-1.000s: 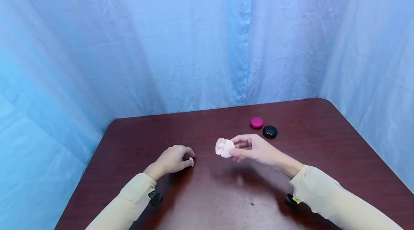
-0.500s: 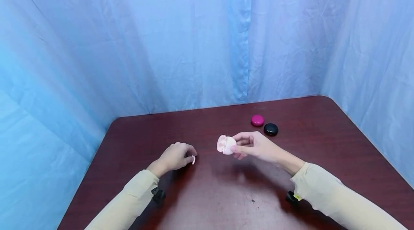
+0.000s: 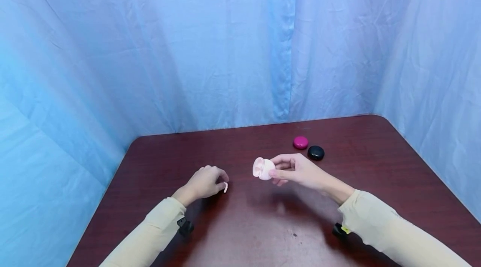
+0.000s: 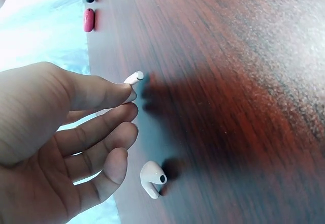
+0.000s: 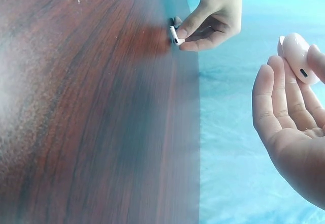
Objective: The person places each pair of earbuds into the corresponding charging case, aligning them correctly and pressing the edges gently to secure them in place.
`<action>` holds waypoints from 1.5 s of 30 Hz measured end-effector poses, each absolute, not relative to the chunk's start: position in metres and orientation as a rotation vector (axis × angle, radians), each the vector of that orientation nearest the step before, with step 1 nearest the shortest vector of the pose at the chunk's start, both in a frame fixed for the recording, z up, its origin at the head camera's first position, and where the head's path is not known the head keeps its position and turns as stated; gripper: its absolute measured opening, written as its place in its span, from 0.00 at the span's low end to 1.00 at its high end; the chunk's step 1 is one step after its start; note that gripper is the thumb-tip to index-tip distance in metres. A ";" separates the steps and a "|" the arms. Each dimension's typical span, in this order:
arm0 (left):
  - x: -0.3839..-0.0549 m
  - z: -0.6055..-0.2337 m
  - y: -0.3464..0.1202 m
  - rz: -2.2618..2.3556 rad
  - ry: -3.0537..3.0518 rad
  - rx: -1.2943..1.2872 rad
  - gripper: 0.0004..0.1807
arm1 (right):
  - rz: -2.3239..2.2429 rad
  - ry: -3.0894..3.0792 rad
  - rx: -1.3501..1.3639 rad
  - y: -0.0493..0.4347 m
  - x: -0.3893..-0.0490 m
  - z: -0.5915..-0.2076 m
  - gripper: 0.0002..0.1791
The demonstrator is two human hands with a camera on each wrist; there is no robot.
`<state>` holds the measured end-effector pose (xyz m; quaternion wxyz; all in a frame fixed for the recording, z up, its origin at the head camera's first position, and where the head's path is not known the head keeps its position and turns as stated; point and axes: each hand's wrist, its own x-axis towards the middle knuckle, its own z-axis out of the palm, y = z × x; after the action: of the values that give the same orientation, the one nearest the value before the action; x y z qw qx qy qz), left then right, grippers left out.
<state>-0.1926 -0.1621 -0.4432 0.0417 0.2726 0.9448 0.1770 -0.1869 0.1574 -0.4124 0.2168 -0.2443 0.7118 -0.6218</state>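
In the head view, the person's left hand [image 3: 203, 181] pinches a white earbud [image 3: 226, 187] low over the table [image 3: 240, 229], while the right hand [image 3: 304, 171] holds a pale pink case [image 3: 268, 170] in the air, its lid open toward the left. The left wrist view shows thumb and forefinger pressed on that bud, the other fingers loosely bent, and a second earbud [image 4: 151, 176] lying on the tabletop. In the right wrist view, fingertips and thumb grip the case. The step in hand seems to be lifting one bud; seating it would call for bringing bud and case together, stem aligned.
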 end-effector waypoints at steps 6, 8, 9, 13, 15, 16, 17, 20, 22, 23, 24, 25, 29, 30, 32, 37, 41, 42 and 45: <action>-0.189 -0.444 -0.163 0.546 2.911 0.815 0.04 | -1.717 1.980 -0.671 0.158 -0.185 -0.412 0.20; -0.188 -0.444 -0.163 0.546 2.916 0.810 0.03 | -1.715 1.987 -0.672 0.159 -0.184 -0.412 0.20; -0.188 -0.444 -0.163 0.545 2.916 0.810 0.03 | -1.716 1.988 -0.673 0.159 -0.184 -0.412 0.20; -0.189 -0.445 -0.162 0.533 2.913 0.821 0.03 | -1.719 1.985 -0.687 0.160 -0.185 -0.411 0.20; -0.189 -0.445 -0.162 0.525 2.910 0.831 0.04 | -1.720 1.981 -0.690 0.160 -0.185 -0.411 0.20; -0.189 -0.445 -0.162 0.520 2.910 0.841 0.04 | -1.720 1.981 -0.690 0.160 -0.185 -0.410 0.20; -0.189 -0.445 -0.162 0.517 2.908 0.846 0.05 | -1.718 1.982 -0.689 0.160 -0.185 -0.410 0.20; -0.189 -0.444 -0.162 0.503 2.900 0.855 0.06 | -1.717 1.983 -0.686 0.161 -0.185 -0.410 0.20; -0.188 -0.444 -0.162 0.493 2.895 0.854 0.06 | -1.715 1.985 -0.684 0.161 -0.185 -0.410 0.20; -0.188 -0.444 -0.161 0.492 2.891 0.849 0.06 | -1.716 1.984 -0.683 0.161 -0.185 -0.410 0.21; -0.188 -0.444 -0.161 0.489 2.890 0.849 0.06 | -1.716 1.984 -0.682 0.161 -0.184 -0.410 0.21; -0.187 -0.444 -0.161 0.485 2.891 0.848 0.06 | -1.717 1.984 -0.681 0.161 -0.184 -0.410 0.21; -0.187 -0.444 -0.161 0.476 2.908 0.852 0.06 | -1.719 1.988 -0.676 0.162 -0.184 -0.410 0.21; -0.187 -0.444 -0.161 0.475 2.915 0.854 0.05 | -1.719 1.990 -0.675 0.162 -0.184 -0.410 0.21; -0.187 -0.444 -0.161 0.476 2.927 0.856 0.04 | -1.721 1.990 -0.671 0.162 -0.184 -0.410 0.21; -0.189 -0.442 -0.160 0.542 2.946 0.851 0.03 | -1.727 1.984 -0.672 0.162 -0.184 -0.409 0.20; -0.191 -0.437 -0.159 0.611 2.953 0.830 0.04 | -1.723 1.990 -0.671 0.162 -0.184 -0.409 0.20; -0.191 -0.435 -0.159 0.625 2.955 0.827 0.04 | -1.721 1.993 -0.670 0.163 -0.184 -0.409 0.20; -0.191 -0.427 -0.157 0.648 2.972 0.812 0.05 | -1.717 2.003 -0.667 0.163 -0.184 -0.409 0.20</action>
<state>-0.1913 -0.1566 -0.4265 -0.0035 0.2578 0.9440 0.2057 -0.1837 0.1632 -0.4095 0.2086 -0.2397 0.7200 -0.6170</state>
